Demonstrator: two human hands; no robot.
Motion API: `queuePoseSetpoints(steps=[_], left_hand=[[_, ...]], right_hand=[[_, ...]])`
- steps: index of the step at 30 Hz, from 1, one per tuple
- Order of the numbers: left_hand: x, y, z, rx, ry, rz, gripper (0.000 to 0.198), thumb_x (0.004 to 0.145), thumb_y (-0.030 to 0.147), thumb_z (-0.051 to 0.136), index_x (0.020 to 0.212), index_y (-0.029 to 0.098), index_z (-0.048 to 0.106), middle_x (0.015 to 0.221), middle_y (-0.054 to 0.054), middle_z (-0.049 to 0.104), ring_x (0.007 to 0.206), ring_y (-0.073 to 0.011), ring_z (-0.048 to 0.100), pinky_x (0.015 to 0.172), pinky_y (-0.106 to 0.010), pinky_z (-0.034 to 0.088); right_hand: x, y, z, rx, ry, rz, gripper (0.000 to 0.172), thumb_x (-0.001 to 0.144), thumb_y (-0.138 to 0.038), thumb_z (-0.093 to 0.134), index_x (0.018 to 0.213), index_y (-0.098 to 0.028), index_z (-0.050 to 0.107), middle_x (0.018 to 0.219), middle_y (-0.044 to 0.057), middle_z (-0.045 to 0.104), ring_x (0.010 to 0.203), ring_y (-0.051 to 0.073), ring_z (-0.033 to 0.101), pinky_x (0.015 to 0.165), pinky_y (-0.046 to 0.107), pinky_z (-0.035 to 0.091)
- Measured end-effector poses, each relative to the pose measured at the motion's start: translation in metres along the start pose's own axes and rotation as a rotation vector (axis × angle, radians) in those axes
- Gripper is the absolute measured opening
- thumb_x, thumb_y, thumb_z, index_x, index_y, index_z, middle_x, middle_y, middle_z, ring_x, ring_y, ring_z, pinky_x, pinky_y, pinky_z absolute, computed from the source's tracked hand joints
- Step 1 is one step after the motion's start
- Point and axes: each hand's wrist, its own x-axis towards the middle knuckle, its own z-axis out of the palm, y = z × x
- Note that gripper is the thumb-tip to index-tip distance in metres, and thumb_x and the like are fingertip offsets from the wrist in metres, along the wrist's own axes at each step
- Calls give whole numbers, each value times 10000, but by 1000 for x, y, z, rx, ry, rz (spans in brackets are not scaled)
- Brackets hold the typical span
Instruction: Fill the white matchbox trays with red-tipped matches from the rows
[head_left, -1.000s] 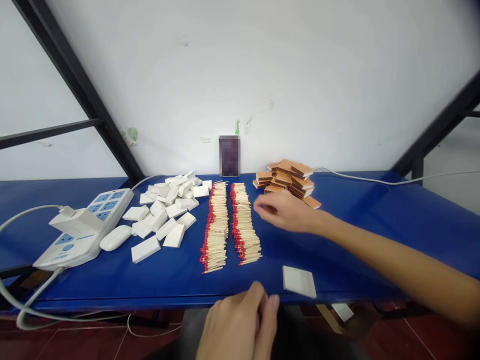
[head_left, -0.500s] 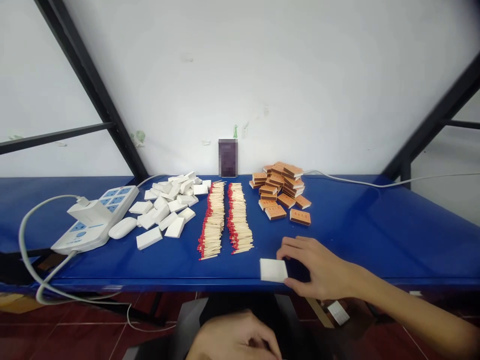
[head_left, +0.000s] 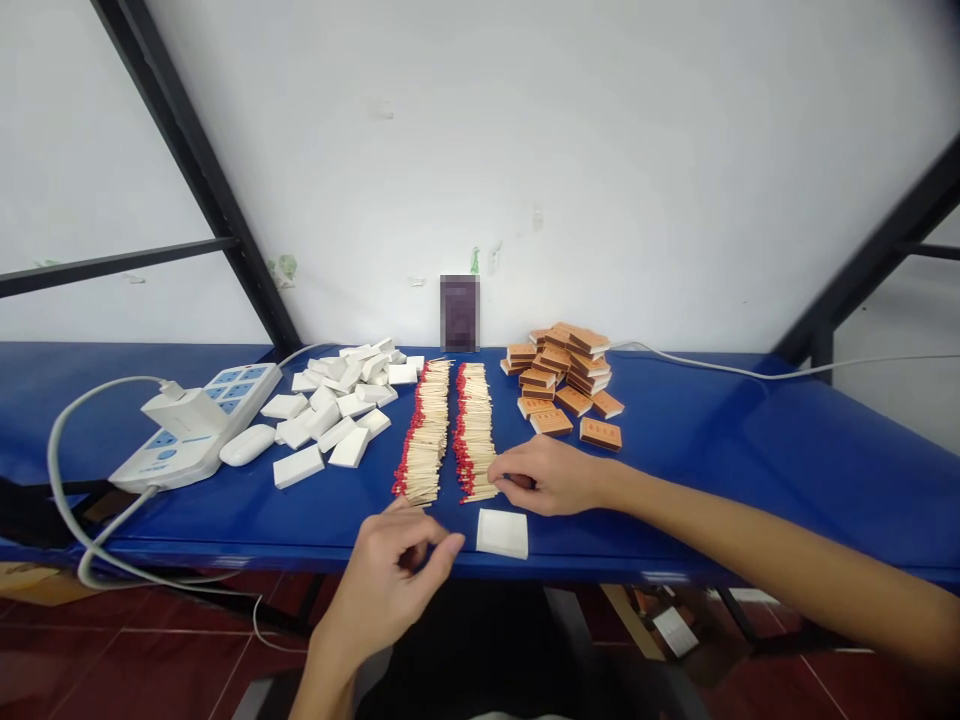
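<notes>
1. Clock set on the white box (head_left: 502, 533), 12 toward the wall; it lies flat near the table (head_left: 750, 450) front edge, between the hands, apart from both
2. Right hand (head_left: 546, 475): 1 o'clock; fingers bent, tips at the near end of the right match row (head_left: 475, 425); can't tell whether they grasp any matches
3. Left hand (head_left: 397, 555): between 8 and 9; thumb held apart, other fingers curled, one reaching the near end of the left match row (head_left: 427, 420); grip hidden, can't tell
4. Match rows: side by side, 11 to 12, red heads to 9
5. White pile (head_left: 337, 400): 10 o'clock, loose heap
6. Matchboxes (head_left: 555, 358): 1 o'clock, orange, stacked untidily, a few lying nearer
7. Power strip (head_left: 225, 400): between 9 and 10, beyond the white pile, charger (head_left: 184, 412) plugged in
</notes>
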Motion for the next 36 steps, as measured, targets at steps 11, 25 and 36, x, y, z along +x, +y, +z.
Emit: queuePoseSetpoints(steps=[11,25,36], left_hand=[[-1,12,33,337,32,93,361,910,382,644,1231,217,665,864,-61,717,826,-261,706,719,-366,562],[-1,11,23,194,-101,-1,297,910,387,700,1165,237,676,740,11,602,697,-184,613,707,-318,514],[-13,2,10,163,-77,-3,271,891,348,732,1132,265,639,1149,-53,637,1083,-240,612,933,-360,502]], right_hand=[[-11,2,0,-60,-52,-30,313,1014,-203,467,1208,-188,712,831,43,644,666,120,554,597,225,383],[-16,0,-1,-18,-48,69,203,941,-178,572,978,-182,771,758,14,637,645,111,545,587,231,357],[-13,-2,0,-25,-46,54,209,963,-210,568,1010,-170,768,774,12,647,641,101,527,594,226,336]])
